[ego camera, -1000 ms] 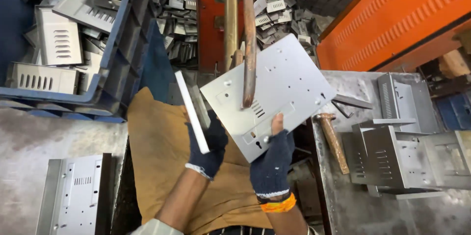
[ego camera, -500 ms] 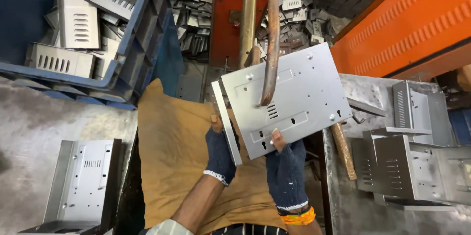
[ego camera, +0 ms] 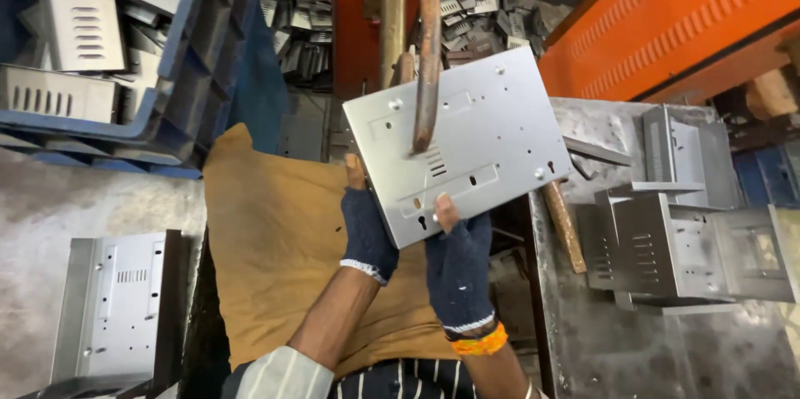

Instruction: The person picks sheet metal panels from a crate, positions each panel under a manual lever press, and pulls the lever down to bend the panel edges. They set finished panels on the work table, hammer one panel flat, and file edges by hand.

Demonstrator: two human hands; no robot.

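Panel: grey metal panel [ego camera: 467, 145] sat under rusty rod [ego camera: 427, 49].
Fingers: left hand [ego camera: 367, 228] and right hand [ego camera: 458, 261] pinched its lower edge.
Change: panel had tilted flatter, closer.

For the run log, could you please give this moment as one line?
left hand: holds panel | right hand: holds panel | rod: tip on panel | cloth: on lap

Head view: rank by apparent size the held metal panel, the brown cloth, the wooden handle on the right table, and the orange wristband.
1. brown cloth
2. metal panel, nearer the camera, so this order is unsure
3. wooden handle
4. orange wristband
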